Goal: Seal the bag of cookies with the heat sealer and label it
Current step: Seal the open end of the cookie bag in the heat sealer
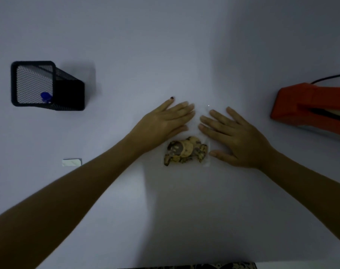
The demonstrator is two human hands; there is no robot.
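A clear plastic bag of cookies lies flat on the white table in the middle. Its empty upper part stretches away from me between my hands. My left hand rests flat, palm down, fingers on the bag's upper left edge. My right hand lies flat on the bag's right side, fingers spread, thumb beside the cookies. The orange heat sealer sits at the right edge, its jaw slightly raised. A small white label lies on the table to the left.
A black mesh pen holder stands at the left with a blue pen cap showing inside. The sealer's black cord runs off to the right. The table's near edge is just below my arms.
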